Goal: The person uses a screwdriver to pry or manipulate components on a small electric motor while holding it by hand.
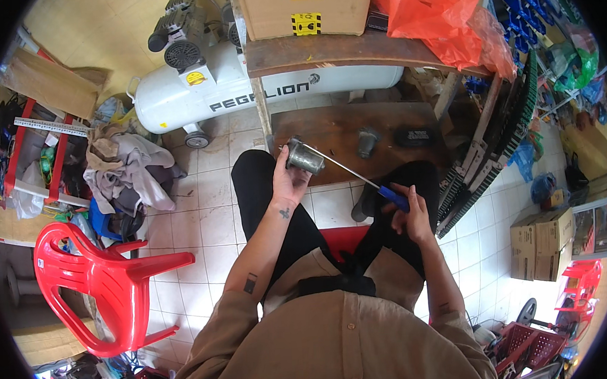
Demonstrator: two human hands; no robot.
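My left hand (290, 182) is closed around a grey metal cylinder (306, 159), which is tilted above my lap and the front edge of a low wooden table (306, 123). A screwdriver (394, 198) with a blue handle and a long thin shaft is in my right hand (412, 216), fingers wrapped about the handle. Its shaft slants up to the left, and the far end meets the cylinder's upper side; whether it sits inside an opening cannot be made out. A small grey metal piece (367, 142) and a dark oblong object (416, 137) lie on the table.
Behind the table lies a white air compressor (173, 97). A wooden shelf (337, 52) carries a cardboard carton (265, 15) and an orange-red plastic bag (432, 18). At left are a tipped red plastic chair (125, 284) and heaped cloths (125, 169); cardboard boxes (553, 233) stand right.
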